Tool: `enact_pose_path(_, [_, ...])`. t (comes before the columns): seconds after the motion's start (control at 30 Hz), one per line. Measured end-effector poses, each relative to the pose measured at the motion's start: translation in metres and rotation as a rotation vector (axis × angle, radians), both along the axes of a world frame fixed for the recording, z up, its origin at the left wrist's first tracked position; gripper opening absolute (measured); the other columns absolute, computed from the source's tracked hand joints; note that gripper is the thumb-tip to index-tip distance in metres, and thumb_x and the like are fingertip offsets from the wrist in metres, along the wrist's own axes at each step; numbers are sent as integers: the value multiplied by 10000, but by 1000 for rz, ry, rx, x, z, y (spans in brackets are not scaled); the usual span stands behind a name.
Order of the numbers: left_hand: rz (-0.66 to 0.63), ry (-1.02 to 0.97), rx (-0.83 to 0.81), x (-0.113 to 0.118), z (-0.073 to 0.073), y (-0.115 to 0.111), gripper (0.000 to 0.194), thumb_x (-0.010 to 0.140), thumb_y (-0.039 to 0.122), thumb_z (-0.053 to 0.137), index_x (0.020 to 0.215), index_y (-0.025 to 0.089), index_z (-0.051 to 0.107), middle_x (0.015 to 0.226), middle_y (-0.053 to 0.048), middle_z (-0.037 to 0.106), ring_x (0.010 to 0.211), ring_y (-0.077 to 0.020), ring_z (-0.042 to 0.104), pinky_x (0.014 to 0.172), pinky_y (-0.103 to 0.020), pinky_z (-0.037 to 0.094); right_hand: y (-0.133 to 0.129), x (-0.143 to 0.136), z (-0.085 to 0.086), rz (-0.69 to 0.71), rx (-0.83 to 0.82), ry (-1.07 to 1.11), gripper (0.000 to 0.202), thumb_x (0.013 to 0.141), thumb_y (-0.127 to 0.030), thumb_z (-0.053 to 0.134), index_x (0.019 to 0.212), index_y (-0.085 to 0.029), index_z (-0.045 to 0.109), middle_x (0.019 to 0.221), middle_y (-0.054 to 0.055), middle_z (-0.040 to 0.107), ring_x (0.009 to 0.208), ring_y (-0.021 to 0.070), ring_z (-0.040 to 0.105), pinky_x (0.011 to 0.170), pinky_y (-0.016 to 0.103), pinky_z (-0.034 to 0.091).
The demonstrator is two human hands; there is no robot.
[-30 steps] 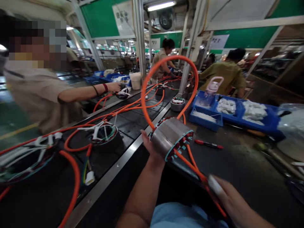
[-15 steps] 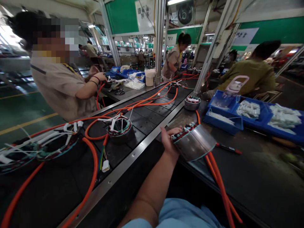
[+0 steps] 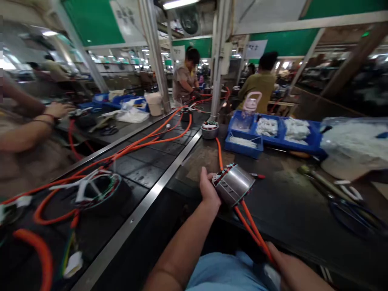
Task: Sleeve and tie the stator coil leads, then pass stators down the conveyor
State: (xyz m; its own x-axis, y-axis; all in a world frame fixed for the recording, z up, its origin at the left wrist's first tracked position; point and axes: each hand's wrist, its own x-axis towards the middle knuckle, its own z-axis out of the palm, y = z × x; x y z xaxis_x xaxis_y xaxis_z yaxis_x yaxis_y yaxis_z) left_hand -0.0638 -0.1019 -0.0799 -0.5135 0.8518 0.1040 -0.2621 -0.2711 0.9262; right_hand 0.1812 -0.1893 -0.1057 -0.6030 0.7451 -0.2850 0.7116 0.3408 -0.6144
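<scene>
My left hand (image 3: 209, 190) grasps a silver, short cylindrical metal stator (image 3: 238, 185) with winding ends at its rim, holding it by its left end. Stator is tilted, in front of me, over the near side of the black flat-topped bench (image 3: 291, 198). My right hand (image 3: 283, 258) is lower and to the right, closed on two thick orange cables (image 3: 253, 230) that run down from the stator's lower side. Blurred pale object at that hand; can't tell what it is.

Just beyond the stator: red-tipped marker (image 3: 259, 176), partly hidden behind it. Farther out, a second, smaller-looking grey metal stator (image 3: 209, 131) sits by a metal post (image 3: 217, 81). Right of that, a small blue plastic box (image 3: 245, 150) of thin white sticks, in front of blue bins (image 3: 317, 137) with white pieces. Clear bottle with pink handle (image 3: 249, 106) stands there too. Far right: clear plastic bag (image 3: 354, 143) of white stuff.

Left of me, past a bright metal edge strip (image 3: 151, 195), a black segmented surface (image 3: 142, 171) carries a dark stator with white sleeves (image 3: 100, 192), more orange cabling, and a white connector (image 3: 73, 263). Co-worker's hand (image 3: 59, 109) at far left rests near another dark stator (image 3: 83, 118).
</scene>
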Motion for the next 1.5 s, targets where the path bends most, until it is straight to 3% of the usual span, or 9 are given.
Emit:
enact_pose_path(0.2, [-231, 447, 195, 25, 8, 14, 351, 629, 493, 629, 468, 184, 590, 515, -12, 498, 618, -147, 470, 861, -361, 357, 109, 16, 50, -49, 588, -283, 308, 766, -145, 410, 1002, -207, 599, 972, 62, 618, 879, 213, 572, 741, 284, 431])
enact_pose_path(0.37, [-221, 1379, 440, 27, 16, 21, 370, 742, 470, 526, 942, 189, 659, 744, -56, 586, 746, -188, 512, 780, -382, 371, 206, -16, 18, 71, 648, -223, 595, 660, 3, 435, 1215, -190, 526, 1197, 48, 544, 1031, 184, 494, 895, 268, 369])
enact_pose_path(0.6, [40, 1421, 421, 43, -2, 19, 254, 715, 426, 528, 701, 206, 653, 586, -20, 516, 618, -147, 460, 727, -370, 340, 244, -24, 11, -73, 717, -171, 286, 751, -129, 470, 1004, -133, 605, 948, 108, 601, 881, 231, 541, 728, 304, 422])
enact_pose_path(0.73, [64, 1374, 462, 56, -18, 29, 253, 707, 434, 533, 734, 218, 663, 574, -16, 531, 637, -158, 495, 743, -384, 342, 219, -47, 82, -150, 879, 154, 305, 772, -235, 471, 1059, -159, 544, 970, 85, 580, 843, 219, 548, 707, 305, 435])
enact_pose_path(0.87, [-125, 1401, 455, 51, -18, 34, 365, 718, 503, 526, 871, 195, 648, 712, -48, 585, 771, -202, 553, 775, -391, 382, 156, -73, 140, 165, 832, 514, 325, 721, -198, 502, 1046, -201, 521, 887, 27, 590, 706, 146, 561, 608, 222, 454])
enact_pose_path(0.97, [-152, 1228, 465, 36, -3, 15, 589, 711, 585, 543, 1109, 150, 536, 993, -117, 574, 942, -239, 537, 823, -400, 424, 122, -64, 132, 144, 691, 527, 354, 741, -183, 492, 1095, -198, 492, 896, 31, 617, 697, 140, 597, 588, 192, 492])
enact_pose_path(1.13, [335, 1325, 603, 7, 26, -28, 574, 732, 315, 618, 1258, 203, 418, 1131, -107, 502, 1098, -257, 450, 921, -421, 391, 99, -13, 81, 225, 747, 450, 364, 788, -229, 495, 1147, -258, 552, 1027, 34, 645, 861, 194, 641, 715, 206, 531])
enact_pose_path(1.27, [95, 1629, 669, 1, 29, -34, 167, 812, 255, 464, 906, 185, 582, 737, -26, 568, 759, -163, 523, 731, -321, 413, 79, 11, 71, 153, 562, 435, 331, 797, -338, 546, 1120, -310, 612, 1041, 16, 643, 912, 217, 629, 752, 225, 527])
enact_pose_path(1.5, [-152, 1388, 552, 33, 0, -43, 500, 880, 565, 264, 777, 152, 526, 596, -15, 532, 553, -128, 453, 583, -288, 336, 57, -21, 87, -208, 112, 691, 240, 797, -435, 568, 809, -216, 664, 751, 29, 635, 661, 166, 599, 599, 206, 495])
